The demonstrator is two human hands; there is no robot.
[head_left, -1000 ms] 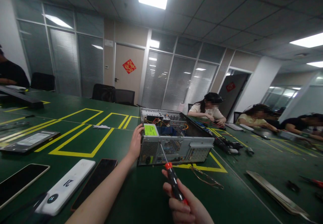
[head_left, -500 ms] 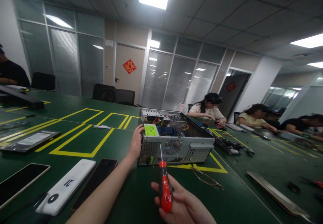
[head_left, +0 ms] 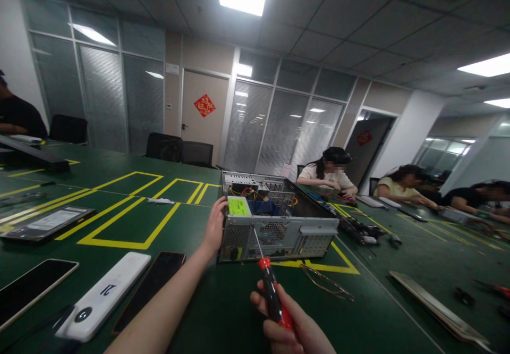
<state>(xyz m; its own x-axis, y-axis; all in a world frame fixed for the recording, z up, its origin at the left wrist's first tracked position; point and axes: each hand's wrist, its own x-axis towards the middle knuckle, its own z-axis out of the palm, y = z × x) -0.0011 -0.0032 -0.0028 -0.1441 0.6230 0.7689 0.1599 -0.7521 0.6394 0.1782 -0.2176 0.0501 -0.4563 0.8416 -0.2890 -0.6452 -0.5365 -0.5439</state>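
Note:
An uncovered computer case point(head_left: 314, 237) lies on its side on the green table, with its rear panel towards me. Wires and a power supply with a bright green label point(head_left: 238, 205) show inside it. My left hand point(head_left: 216, 225) grips the case's left edge beside that label. My right hand point(head_left: 287, 317) is closed around the handle of a red and black screwdriver point(head_left: 271, 290). The shaft points away from me, slanting up to the left, and its tip is at the rear panel near the vent. Whether the tip sits in a screw is too small to tell.
Left of my arm lie a dark phone point(head_left: 151, 285), a white device marked 21 point(head_left: 113, 290), another phone point(head_left: 35, 287) and a hard drive point(head_left: 50, 222). Glasses point(head_left: 326, 281) lie right of my hand. Cables point(head_left: 360, 229) lie beyond. Several people sit around the table.
My right hand has shifted right and down, so the screwdriver now leans more to the right, and the handle has turned. My left hand and the case have stayed put.

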